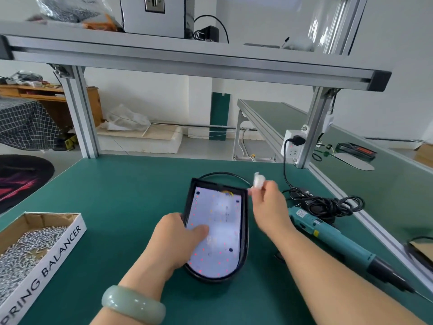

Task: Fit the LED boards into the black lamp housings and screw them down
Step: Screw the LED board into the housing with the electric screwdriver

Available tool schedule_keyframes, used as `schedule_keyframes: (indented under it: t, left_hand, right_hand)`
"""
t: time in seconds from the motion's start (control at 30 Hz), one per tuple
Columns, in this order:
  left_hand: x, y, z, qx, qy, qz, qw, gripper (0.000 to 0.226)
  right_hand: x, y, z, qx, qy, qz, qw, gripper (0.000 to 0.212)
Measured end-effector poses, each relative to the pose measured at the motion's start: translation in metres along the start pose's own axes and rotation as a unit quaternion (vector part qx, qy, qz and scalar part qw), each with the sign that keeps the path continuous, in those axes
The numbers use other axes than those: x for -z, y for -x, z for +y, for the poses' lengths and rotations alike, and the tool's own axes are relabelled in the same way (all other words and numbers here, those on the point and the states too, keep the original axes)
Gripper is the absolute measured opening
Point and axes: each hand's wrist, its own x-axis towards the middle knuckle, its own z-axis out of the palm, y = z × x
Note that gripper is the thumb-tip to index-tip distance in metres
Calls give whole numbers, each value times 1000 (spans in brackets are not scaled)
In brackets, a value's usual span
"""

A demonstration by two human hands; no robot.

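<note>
While the black lamp housing (245, 231) lay flat on the green surface (121, 188) with the LED board (222, 221) seated inside it, the left hand (178, 240) clasped its left wall, with the thumb pressed down on the board's near-left part. The right hand (269, 207) hovered just beyond the housing's far-right corner, its fingertips pinching a small white piece (259, 180) too blurred to identify. An electric screwdriver (332, 235) lay on the surface just right of that forearm, and a box of screws (35, 245) sat well apart at the left.
</note>
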Motion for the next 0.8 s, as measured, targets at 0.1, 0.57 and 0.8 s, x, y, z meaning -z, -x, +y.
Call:
schedule_keyframes:
  t: [0.1,0.57,0.8]
  left_hand:
    - [-6,2,5,-13,110,26,993,8]
    - [-28,13,2,-58,30,34,997,10]
    - [-24,15,11,-75,159,8,984,62]
  right_hand:
    - [5,16,-18,-253,-423,40,869,22]
    - [33,73,-15,-272,-472,-208,812,39]
    - [46,81,-11,-240,-351,-114,898,23]
